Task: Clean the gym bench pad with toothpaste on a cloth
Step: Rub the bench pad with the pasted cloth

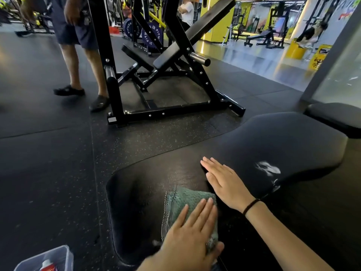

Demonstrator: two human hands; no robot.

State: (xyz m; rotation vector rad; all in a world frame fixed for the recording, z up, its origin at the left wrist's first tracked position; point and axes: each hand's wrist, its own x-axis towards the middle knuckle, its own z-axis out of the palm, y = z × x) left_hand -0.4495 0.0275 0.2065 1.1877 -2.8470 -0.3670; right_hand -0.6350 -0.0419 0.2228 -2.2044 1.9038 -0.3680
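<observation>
The green cloth (187, 199), soft, light and likely to bunch, lies at lower centre on the smooth, firm black worktop (273, 137) under the left grip (189, 235), fingers flat and straight, best pressed from above rather than pinched, while the right grip (224, 182) rests spread beside it.

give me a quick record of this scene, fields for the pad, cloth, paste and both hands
pad: black bench pad, long and curved
cloth: green cloth lying on the pad's near end
left hand: left hand flat on the cloth, fingers straight
right hand: right hand flat on bare pad beside the cloth
paste: white toothpaste smear on the pad, right of both hands, uncovered
bin: clear bin at lower left, red and white tube inside
background: person beside a black machine frame
</observation>
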